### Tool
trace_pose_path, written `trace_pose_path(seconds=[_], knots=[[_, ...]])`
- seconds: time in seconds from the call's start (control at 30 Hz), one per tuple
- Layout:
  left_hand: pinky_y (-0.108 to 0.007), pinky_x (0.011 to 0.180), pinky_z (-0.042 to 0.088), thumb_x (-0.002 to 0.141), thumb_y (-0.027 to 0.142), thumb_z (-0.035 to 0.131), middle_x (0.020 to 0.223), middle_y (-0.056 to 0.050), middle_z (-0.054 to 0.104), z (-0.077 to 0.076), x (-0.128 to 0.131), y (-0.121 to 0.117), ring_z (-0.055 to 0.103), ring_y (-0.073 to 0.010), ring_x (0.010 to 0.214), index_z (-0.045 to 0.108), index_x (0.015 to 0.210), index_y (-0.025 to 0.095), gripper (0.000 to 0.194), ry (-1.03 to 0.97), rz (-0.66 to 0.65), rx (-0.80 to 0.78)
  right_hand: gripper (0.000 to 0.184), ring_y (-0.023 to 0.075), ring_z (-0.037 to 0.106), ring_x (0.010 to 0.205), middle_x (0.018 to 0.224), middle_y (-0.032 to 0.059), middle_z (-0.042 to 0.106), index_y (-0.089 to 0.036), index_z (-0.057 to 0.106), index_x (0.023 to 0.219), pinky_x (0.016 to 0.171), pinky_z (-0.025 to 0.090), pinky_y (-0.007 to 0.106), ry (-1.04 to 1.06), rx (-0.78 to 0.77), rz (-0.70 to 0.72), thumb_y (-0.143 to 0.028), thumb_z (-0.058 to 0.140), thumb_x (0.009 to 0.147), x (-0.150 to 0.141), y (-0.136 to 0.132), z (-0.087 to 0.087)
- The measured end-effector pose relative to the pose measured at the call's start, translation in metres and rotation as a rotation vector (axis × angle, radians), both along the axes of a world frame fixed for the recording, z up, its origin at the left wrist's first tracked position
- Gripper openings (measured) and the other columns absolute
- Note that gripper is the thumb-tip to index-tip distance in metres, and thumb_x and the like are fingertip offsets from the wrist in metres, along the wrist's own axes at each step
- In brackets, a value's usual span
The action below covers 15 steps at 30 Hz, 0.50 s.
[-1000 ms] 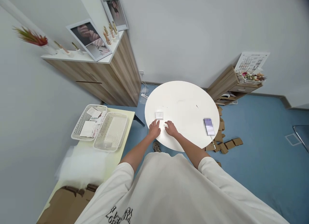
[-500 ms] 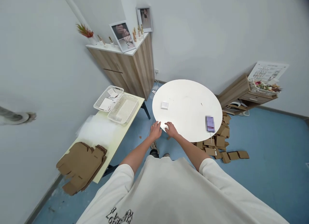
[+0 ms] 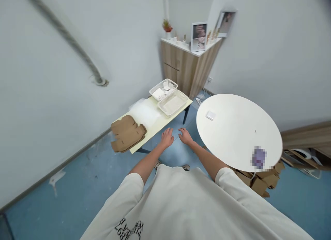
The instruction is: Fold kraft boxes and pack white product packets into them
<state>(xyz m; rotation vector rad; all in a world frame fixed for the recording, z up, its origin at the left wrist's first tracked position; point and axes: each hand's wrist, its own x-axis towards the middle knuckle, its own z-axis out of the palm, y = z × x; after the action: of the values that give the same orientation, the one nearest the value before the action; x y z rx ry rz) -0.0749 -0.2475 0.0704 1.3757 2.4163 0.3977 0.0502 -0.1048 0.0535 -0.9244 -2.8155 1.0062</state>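
My left hand and my right hand hover side by side in the air over the blue floor, between the yellow table and the round white table. Both hands have their fingers stretched out and hold nothing. A small white box lies on the round table's far left part, well away from my hands. A stack of flat brown cardboard blanks lies on the near end of the yellow table, left of my left hand.
Two white mesh baskets and a heap of clear wrap sit on the yellow table. A blurred phone lies on the round table. Folded cardboard pieces litter the floor under it. A wooden cabinet stands in the corner.
My view has swung to the left, from the round table toward the yellow table. My hands have left the round table's edge and now hang in the air, empty.
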Motion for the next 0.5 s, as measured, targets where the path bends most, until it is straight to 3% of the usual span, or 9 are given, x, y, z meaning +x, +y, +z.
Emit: trace_pose_path(seconds=[0.27,0.5], knots=[[-0.046,0.109,0.04,0.094,0.024,0.052,0.143,-0.015,0.05,-0.008,-0.096,-0.139,0.047,-0.0304,0.135,0.045,0.141,0.02,0.047,-0.011,0.257,0.012,0.05,0.0256,0.048,0.137,0.15,0.0148,0.048,-0.018,0.055,0.144,0.116,0.037,0.039,-0.011,0.012,0.239,-0.022,0.049,0.095,-0.125,-0.102,-0.003],[-0.045,0.111,0.039,0.095,0.027,0.055,0.148,-0.016,0.047,-0.031,-0.164,-0.225,0.045,-0.0309,0.138,0.047,0.139,0.02,0.045,-0.015,0.343,-0.082,0.048,0.0243,0.048,0.135,0.148,0.012,0.051,-0.018,0.056,0.142,0.113,0.039,0.037,-0.01,0.047,0.386,-0.02,0.05,0.095,-0.201,-0.175,-0.013]])
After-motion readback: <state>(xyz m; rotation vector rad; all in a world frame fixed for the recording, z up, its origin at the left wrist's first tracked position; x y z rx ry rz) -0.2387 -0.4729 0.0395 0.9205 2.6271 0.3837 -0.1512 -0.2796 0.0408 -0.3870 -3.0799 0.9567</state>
